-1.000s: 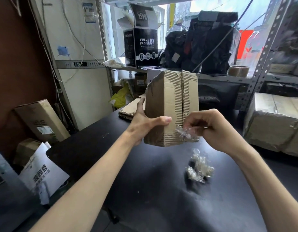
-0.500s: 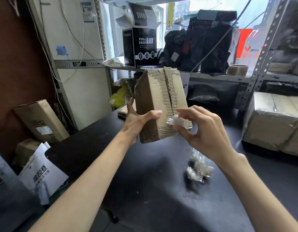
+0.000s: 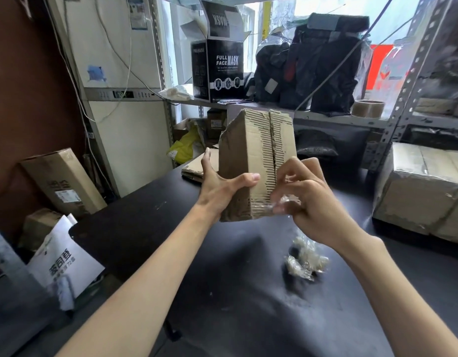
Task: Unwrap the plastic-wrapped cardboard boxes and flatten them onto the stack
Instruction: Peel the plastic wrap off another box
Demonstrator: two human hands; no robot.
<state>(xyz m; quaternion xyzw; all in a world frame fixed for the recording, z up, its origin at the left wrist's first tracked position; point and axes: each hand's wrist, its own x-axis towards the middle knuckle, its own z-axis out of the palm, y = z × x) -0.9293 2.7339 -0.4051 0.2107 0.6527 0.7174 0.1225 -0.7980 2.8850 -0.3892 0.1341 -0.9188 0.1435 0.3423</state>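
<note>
Storeroom clutter rings us: a white cabinet [image 3: 124, 135] with a control strip stands on the left. Ahead, a perforated steel rack [image 3: 392, 130] carries a glossy black mask carton [image 3: 222, 70] with its flaps up, dark bags [image 3: 312, 68] and a tape roll [image 3: 368, 108]. We work over a black table [image 3: 158, 228], matte and scuffed with pale smears. At its far edge lies a stack [image 3: 194, 168] of flattened cardboard. On its right side sit wrapped boxes [image 3: 423, 189], brown under shiny, wrinkled film. Down on the left, a long carton [image 3: 63, 181] leans against the wall near a white printed bag [image 3: 63, 261].

We hold the box [image 3: 248, 155] upright in the air above the table, in front of the stack. It is brown corrugated board. Its facing skin is torn, so ribbed fluting shows in stripes on either side of a centre seam, and its top-left corner is ragged.

Our left hand [image 3: 220, 189] grips the lower left part with the thumb stretched across the front face. Its fingers are behind the box, except one tip that stands up past the edge. Our right hand [image 3: 312, 202] is at the lower right corner, fingers curled. Its thumb and fingertips pinch a clear, crinkled scrap [image 3: 282, 202] of film that touches the box's bottom edge. Both forearms are bare and reach in from below. A crumpled wad [image 3: 305, 258] of clear film lies on the table under the right wrist, apart from the box.
</note>
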